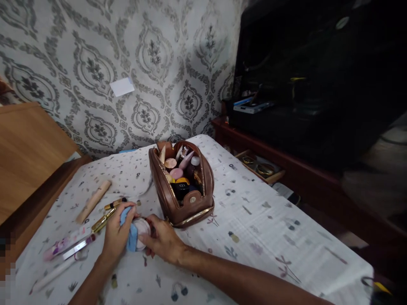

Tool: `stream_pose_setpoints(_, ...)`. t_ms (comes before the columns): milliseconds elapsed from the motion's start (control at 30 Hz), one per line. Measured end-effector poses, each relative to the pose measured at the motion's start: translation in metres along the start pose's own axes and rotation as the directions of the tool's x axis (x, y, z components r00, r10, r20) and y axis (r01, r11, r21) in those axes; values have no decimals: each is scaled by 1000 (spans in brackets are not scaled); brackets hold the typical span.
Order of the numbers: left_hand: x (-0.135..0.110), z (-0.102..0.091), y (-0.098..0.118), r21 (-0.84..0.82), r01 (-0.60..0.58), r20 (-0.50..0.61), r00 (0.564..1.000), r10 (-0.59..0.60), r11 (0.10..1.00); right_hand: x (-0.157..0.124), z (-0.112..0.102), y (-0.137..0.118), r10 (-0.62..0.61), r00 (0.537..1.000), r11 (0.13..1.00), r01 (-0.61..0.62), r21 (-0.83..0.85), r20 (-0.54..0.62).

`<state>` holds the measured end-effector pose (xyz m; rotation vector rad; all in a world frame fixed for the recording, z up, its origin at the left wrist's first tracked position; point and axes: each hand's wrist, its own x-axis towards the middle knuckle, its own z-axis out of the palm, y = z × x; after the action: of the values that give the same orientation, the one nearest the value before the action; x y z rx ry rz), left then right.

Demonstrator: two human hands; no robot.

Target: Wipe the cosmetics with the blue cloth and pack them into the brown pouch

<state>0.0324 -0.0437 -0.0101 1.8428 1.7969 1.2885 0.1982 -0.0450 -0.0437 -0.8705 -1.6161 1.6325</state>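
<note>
My left hand [115, 235] is closed on a light blue cloth [131, 234] and presses it against a small round white compact [142, 226]. My right hand [163, 239] grips that compact from the right side, just above the printed white cloth of the table [254, 220]. An open brown zip pouch [187, 205] stands right behind both hands. It is packed with several cosmetics.
Left of my hands lie a beige tube [93, 201], gold-capped sticks [104, 218], a pink patterned tube [62, 245] and a white stick [54, 274]. A wooden board [25, 152] borders the left. A dark red shelf [286, 161] with a black screen stands at right.
</note>
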Motion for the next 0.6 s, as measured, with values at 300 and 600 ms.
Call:
stream_pose_setpoints(300, -10, 1, -2, -486, 242, 161, 969, -186, 840, 4, 6, 9, 2, 999, 874, -18, 486, 33)
stream_pose_setpoints(600, -21, 2, 10, -618, 409, 275, 912, -303, 671, -1, 8, 4, 101, 961, 476, -272, 836, 256)
